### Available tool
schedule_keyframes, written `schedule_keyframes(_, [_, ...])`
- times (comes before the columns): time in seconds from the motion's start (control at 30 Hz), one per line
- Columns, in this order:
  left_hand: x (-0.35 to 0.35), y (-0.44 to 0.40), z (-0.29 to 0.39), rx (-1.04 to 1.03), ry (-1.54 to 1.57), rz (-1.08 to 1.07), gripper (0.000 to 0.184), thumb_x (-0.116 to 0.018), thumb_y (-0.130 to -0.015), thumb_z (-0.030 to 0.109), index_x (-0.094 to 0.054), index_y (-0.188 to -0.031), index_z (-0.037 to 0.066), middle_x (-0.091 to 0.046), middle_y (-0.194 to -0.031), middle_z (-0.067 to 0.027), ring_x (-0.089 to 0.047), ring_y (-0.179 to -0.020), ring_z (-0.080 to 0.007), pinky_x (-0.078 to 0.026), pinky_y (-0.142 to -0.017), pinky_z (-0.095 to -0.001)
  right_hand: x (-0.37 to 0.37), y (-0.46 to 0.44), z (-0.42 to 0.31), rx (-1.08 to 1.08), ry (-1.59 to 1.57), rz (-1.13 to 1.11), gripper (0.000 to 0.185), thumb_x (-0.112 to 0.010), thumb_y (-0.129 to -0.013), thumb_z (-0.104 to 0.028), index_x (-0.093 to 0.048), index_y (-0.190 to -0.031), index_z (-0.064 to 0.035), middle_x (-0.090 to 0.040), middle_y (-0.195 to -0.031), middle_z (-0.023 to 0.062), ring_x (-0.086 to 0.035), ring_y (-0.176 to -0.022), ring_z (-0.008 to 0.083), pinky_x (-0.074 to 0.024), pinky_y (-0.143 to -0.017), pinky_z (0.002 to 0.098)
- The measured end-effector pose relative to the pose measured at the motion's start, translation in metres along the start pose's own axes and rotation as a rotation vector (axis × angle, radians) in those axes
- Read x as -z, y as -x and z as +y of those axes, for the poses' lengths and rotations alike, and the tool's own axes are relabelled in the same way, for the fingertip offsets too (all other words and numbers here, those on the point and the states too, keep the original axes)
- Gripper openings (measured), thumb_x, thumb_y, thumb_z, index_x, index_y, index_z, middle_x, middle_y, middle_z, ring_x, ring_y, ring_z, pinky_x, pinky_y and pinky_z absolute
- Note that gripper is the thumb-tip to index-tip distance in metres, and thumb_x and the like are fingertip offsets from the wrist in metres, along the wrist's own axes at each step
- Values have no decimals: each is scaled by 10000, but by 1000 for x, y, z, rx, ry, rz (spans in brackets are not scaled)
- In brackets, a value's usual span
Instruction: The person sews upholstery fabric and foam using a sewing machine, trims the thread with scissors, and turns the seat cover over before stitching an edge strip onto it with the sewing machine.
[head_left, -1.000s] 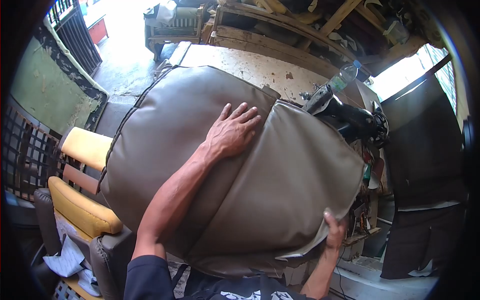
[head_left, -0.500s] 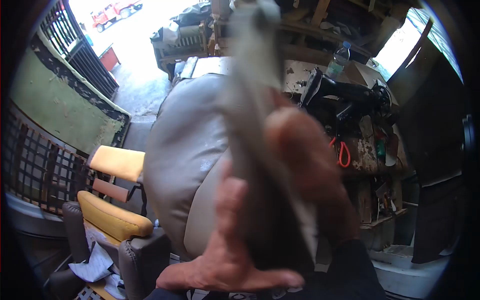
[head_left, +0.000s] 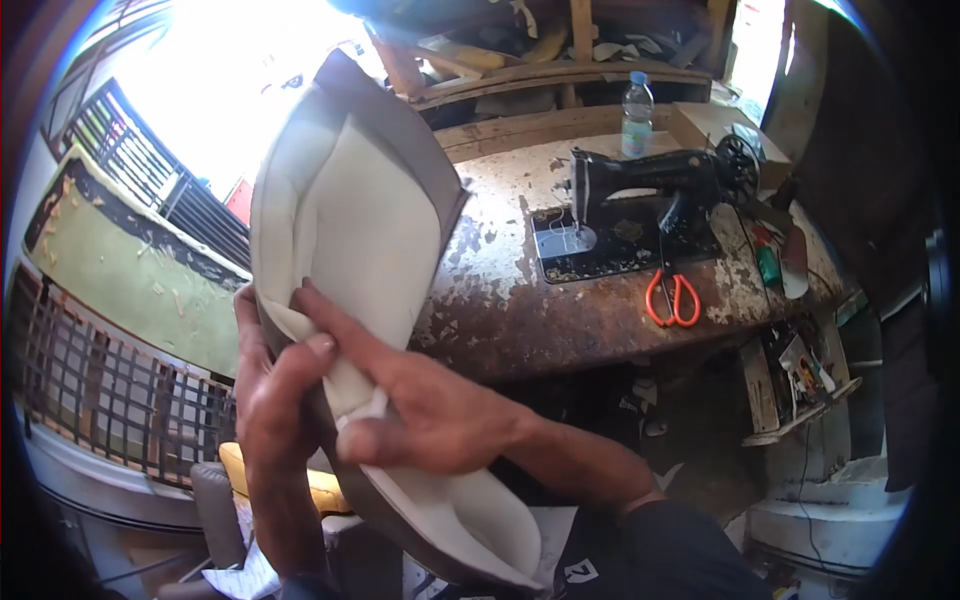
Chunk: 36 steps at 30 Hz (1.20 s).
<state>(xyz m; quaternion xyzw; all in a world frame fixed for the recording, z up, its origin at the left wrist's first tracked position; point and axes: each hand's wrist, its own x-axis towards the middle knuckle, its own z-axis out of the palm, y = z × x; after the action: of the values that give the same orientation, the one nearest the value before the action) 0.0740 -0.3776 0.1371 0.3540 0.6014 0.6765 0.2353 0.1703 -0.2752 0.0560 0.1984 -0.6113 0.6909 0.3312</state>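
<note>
A grey vinyl seat cover (head_left: 375, 235) is held up in front of me, its pale foam-like lining facing me and its grey outer side showing along the rim. My left hand (head_left: 275, 395) grips the cover's left edge, thumb on the near side and fingers partly hidden behind it. Across the lower middle lies my right hand (head_left: 430, 410), its fingers and thumb closed on a fold of the lining at the seam. The cover's lower end hangs down over my lap.
On the worn table (head_left: 480, 340) stand a black sewing machine (head_left: 650, 185) and a water bottle (head_left: 637, 115). Orange-handled scissors (head_left: 673, 300) lie near the table's front edge. A cardboard box (head_left: 705, 125) sits behind. Yellow padding (head_left: 235, 465) is at lower left.
The cover has turned from its grey outer face to its pale inner side and shifted left. Both hands have moved onto its edge and seam. The sewing machine is now in plain view.
</note>
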Motion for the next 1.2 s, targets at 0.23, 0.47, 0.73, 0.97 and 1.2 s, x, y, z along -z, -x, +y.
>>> schedule_keyframes(0.23, [8, -77, 31, -360, -349, 137, 277, -615, -850, -8, -628, -1128, -4, -661, -1099, -131, -655, -981, -201, -553, -880, -352, 51, 77, 43, -307, -8, 672, 428, -524, -1119, -261, -516, -1444, 17, -683, -1284, 159, -663, -1160, 219, -548, -989, 365])
schedule_keyframes(0.47, [-31, -170, 41, -768, -607, -164, 214, -743, -905, 64, -708, -1106, -2, -735, -1050, -135, -705, -988, -201, -566, -880, -344, 27, 146, 88, -501, 126, 582, 387, -562, -1101, -239, -562, -1394, 13, -701, -1235, 143, -674, -1110, 206, -559, -965, 375])
schedule_keyframes(0.73, [-140, -167, 31, -796, -749, -294, 330, -639, -966, 94, -628, -1248, -76, -702, -1178, -188, -711, -1049, -306, -587, -950, -436, 44, 187, 61, -566, 58, 655, 379, -588, -1087, -229, -574, -1377, 15, -707, -1217, 138, -673, -1103, 200, -556, -963, 372])
schedule_keyframes(0.97, [-195, -177, 6, -482, 106, -551, 330, -579, -953, 150, -577, -1189, -80, -635, -1133, -183, -683, -1036, -308, -561, -938, -469, 89, 212, 28, -541, 32, 872, 373, -611, -1075, -221, -585, -1361, 17, -712, -1201, 134, -673, -1096, 195, -554, -961, 369])
schedule_keyframes(1.2, [-156, -175, -25, 10, 717, -624, 213, -662, -882, 110, -669, -1039, -34, -680, -954, -106, -708, -877, -241, -585, -794, -407, 142, 211, 3, -305, -126, 1093, 367, -634, -1063, -213, -595, -1346, 18, -718, -1184, 129, -673, -1090, 190, -551, -959, 366])
